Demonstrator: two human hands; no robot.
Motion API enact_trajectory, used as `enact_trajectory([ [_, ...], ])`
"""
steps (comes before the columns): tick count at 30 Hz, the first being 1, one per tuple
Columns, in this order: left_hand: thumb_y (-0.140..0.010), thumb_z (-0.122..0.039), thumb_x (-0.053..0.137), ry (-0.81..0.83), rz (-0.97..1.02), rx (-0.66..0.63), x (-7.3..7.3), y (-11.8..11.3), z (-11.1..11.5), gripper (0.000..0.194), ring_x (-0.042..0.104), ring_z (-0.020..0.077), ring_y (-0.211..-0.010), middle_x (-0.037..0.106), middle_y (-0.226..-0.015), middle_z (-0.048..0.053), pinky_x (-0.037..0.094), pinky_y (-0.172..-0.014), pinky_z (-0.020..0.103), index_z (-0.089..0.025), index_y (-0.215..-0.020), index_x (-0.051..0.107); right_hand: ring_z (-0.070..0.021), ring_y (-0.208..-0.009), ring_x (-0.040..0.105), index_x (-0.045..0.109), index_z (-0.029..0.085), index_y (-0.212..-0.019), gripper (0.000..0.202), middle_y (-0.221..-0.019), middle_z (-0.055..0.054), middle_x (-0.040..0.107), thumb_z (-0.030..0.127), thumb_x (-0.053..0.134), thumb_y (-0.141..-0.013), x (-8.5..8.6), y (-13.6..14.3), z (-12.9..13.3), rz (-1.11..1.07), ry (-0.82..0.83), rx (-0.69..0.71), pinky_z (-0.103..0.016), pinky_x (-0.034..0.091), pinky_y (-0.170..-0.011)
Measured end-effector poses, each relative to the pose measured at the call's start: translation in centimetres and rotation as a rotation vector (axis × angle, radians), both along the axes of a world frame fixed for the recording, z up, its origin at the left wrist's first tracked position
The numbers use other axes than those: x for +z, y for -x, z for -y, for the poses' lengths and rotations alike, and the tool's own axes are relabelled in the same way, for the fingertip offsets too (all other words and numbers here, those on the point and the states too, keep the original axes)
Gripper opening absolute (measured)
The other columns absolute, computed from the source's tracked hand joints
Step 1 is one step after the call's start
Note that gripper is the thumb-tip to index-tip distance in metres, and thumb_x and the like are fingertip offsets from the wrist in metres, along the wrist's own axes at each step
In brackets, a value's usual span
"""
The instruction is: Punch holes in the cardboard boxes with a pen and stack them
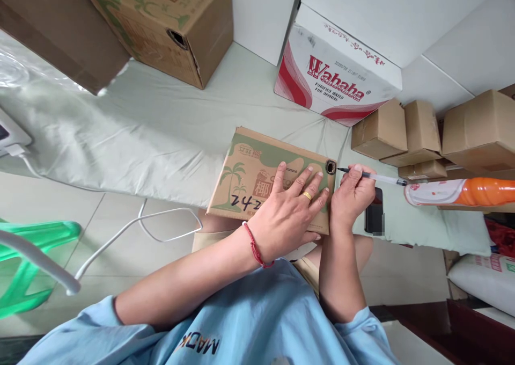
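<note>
A cardboard box (pixel 225 190) with green palm-tree print lies at the near edge of the cloth-covered surface, with handwritten digits on its lower left. My left hand (pixel 287 209) rests flat on the box with fingers spread, covering part of the print. Just right of the box, my right hand (pixel 353 196) is closed around a pen (pixel 382 179). The pen's dark tip points left, close to the dark-rimmed hole (pixel 330 167) in the box's upper right corner.
A Wahaha carton (pixel 333 80) stands at the back. Brown boxes (pixel 420 131) and an orange bottle (pixel 483 192) are at the right, near a dark phone (pixel 374 212). Another palm-print carton (pixel 209 32) is back left. A green stool (pixel 36 247) and white cable (pixel 120 231) are left.
</note>
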State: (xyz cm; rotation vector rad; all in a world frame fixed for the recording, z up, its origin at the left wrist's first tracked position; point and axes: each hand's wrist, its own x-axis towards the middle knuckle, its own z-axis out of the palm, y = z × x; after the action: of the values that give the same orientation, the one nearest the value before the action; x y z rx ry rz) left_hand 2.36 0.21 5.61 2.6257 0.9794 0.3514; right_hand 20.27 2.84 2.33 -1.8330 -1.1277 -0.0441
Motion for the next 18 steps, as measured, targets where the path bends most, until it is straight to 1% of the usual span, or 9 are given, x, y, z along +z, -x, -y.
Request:
enact_trajectory([
  [5,-0.094,-0.061,0.079,-0.009,-0.008,0.004,-0.03,0.03,0.00,0.087,0.032,0.0428,-0.167,0.036,-0.178,0.020,0.017,-0.132,0.085,-0.017,-0.164,0.051,-0.0217,-0.068,0.066,0.060,0.024,-0.095,0.047,-0.069,-0.002,0.064,0.064,0.040,-0.108,-0.28,-0.25,0.06,0.015,0.004,-0.035,-0.033,0.047,-0.070],
  [8,-0.095,-0.062,0.077,-0.014,-0.016,0.002,-0.06,0.08,0.00,0.087,0.032,0.0426,-0.168,0.036,-0.178,0.019,0.017,-0.132,0.085,-0.017,-0.164,0.050,-0.0209,-0.065,0.064,0.060,0.023,-0.091,0.050,-0.068,-0.002,0.064,0.065,0.040,-0.107,-0.25,-0.17,0.13,0.040,-0.010,-0.033,-0.033,0.046,-0.068],
  [13,-0.096,-0.062,0.076,-0.019,-0.028,0.000,-0.02,0.10,-0.03,0.086,0.032,0.0432,-0.168,0.035,-0.178,0.019,0.018,-0.132,0.085,-0.018,-0.165,0.050,-0.0179,-0.058,0.058,0.062,0.022,-0.092,0.046,-0.066,0.000,0.062,0.062,0.043,-0.107,-0.08,0.03,0.31,-0.001,-0.004,0.040,-0.031,0.042,-0.063],
  [18,-0.097,-0.062,0.075,-0.016,-0.033,-0.003,-0.02,0.06,-0.08,0.086,0.030,0.0429,-0.168,0.034,-0.179,0.019,0.018,-0.132,0.086,-0.018,-0.166,0.048,-0.0198,-0.064,0.062,0.062,0.023,-0.090,0.047,-0.067,-0.001,0.063,0.062,0.043,-0.108,0.09,0.07,0.26,0.089,-0.034,-0.006,-0.032,0.044,-0.068],
])
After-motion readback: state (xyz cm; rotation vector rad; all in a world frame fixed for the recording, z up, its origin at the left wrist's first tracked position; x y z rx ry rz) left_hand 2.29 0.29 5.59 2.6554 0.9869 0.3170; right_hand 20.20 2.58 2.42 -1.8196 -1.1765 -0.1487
